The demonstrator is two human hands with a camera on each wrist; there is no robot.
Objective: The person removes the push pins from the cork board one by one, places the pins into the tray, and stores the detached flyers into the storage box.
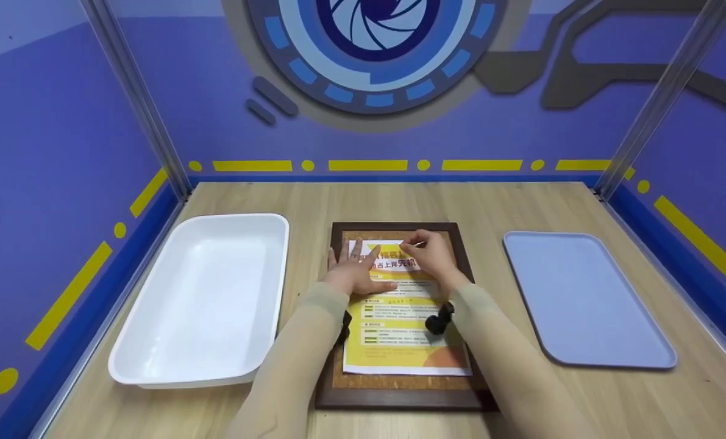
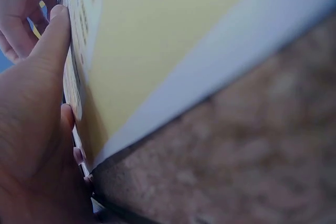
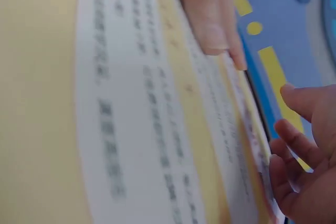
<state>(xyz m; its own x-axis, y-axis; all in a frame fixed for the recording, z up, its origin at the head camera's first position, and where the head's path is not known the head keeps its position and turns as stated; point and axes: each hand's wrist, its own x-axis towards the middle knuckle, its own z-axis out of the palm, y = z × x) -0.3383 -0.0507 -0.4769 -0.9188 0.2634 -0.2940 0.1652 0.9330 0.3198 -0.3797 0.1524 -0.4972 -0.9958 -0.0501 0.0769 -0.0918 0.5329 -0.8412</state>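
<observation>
Clearly, in the head view, a yellow-and-white printed sheet (image 1: 399, 353) lies on a cork board (image 1: 399, 382) with a dark brown frame (image 1: 399, 400), midway between a deep white tray (image 1: 210, 305) and a flat blue-grey tray (image 1: 588, 299) on the wooden table (image 1: 491, 210). The left hand (image 1: 354, 274) rests on the sheet's upper left part, fingers spread apart, thumb pointing right. The right hand (image 1: 433, 255) is at its upper right, fingers bent, thumb and forefinger tips close together; I cannot tell whether they pinch anything. From the left wrist, the left thumb extends along the sheet, with blurred cork below. From the right wrist, bent fingers and thumb show beside the sheet's far end.
</observation>
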